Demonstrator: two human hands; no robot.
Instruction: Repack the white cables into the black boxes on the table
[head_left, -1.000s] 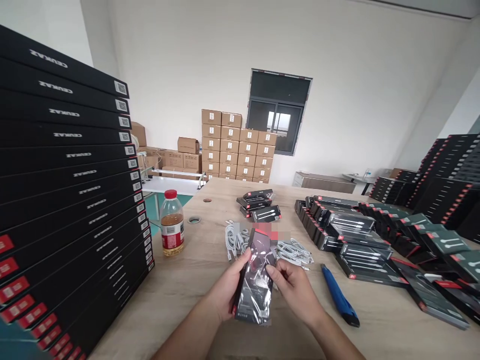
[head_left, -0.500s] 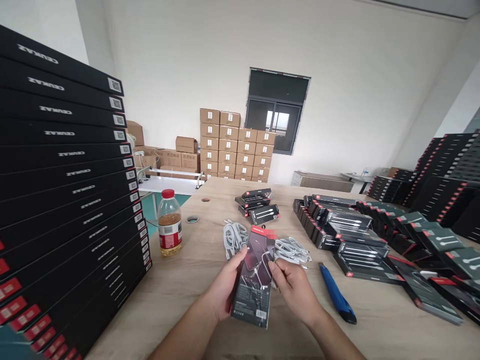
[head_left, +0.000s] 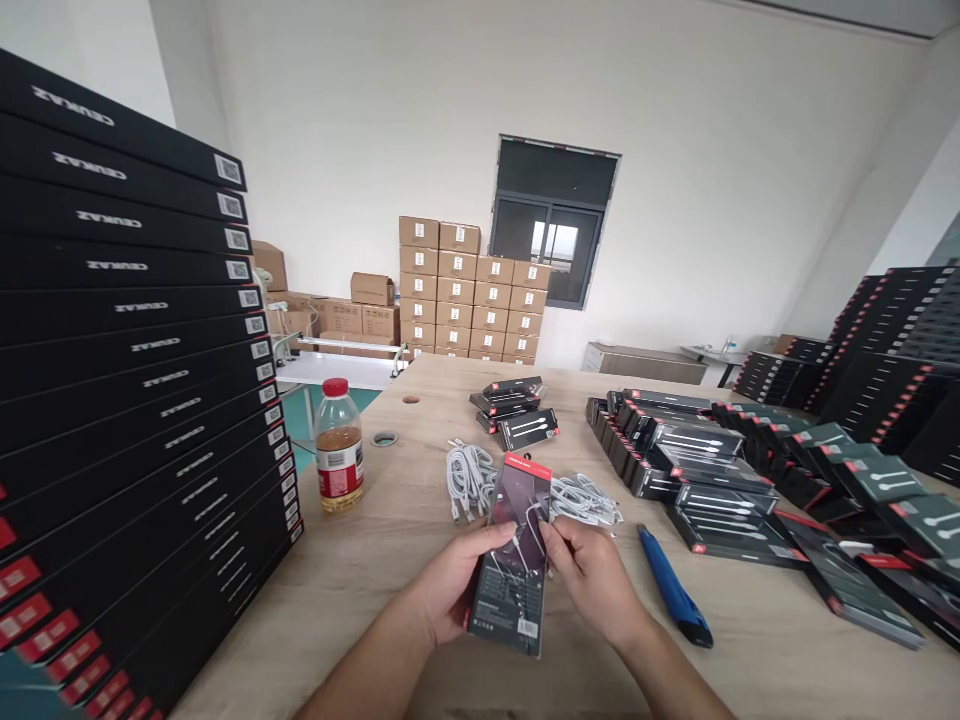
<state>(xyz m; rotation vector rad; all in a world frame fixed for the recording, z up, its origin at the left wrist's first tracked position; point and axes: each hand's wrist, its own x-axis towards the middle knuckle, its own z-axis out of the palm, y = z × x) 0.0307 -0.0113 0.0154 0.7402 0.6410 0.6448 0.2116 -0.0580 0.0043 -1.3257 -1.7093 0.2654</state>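
A slim dark box [head_left: 504,600] with a red top edge is held upright, slightly tilted, above the wooden table. My left hand [head_left: 450,580] grips its left side, the thumb lying across the printed face. On the right edge, my right hand [head_left: 589,570] pinches the box between thumb and fingers. Behind the box lie two bundles of white cable, one on the left [head_left: 470,480] and one on the right [head_left: 589,498], both partly covered by it. A blue cutter [head_left: 671,585] rests to the right of my right hand.
Tall stacked black boxes [head_left: 150,400] stand at the left, near a red-capped bottle [head_left: 340,450] and a tape roll [head_left: 385,439]. Small packages [head_left: 529,428] lie behind the cables. Rows of packages [head_left: 720,480] cover the right side of the table [head_left: 420,400].
My left thumb has moved from the box's left edge inward onto its face. The box has shifted very slightly to the right. My right hand keeps its hold.
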